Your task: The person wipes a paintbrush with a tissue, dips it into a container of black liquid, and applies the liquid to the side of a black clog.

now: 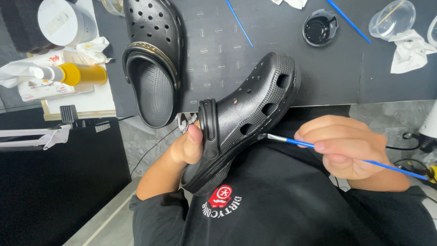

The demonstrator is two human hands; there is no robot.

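Between the hands: black clog [246, 118], heel gripped by left hand [189, 146]; right hand [348, 146] pinching blue brush [337, 152], tip touching clog's sole edge.

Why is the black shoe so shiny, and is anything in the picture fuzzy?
In the head view, light from above puts a pale sheen on the held shoe and on the dish of black liquid; the left hand, the right hand and the blue brush look sharp; the table edge bends slightly from the wide lens; no strong blur shows.
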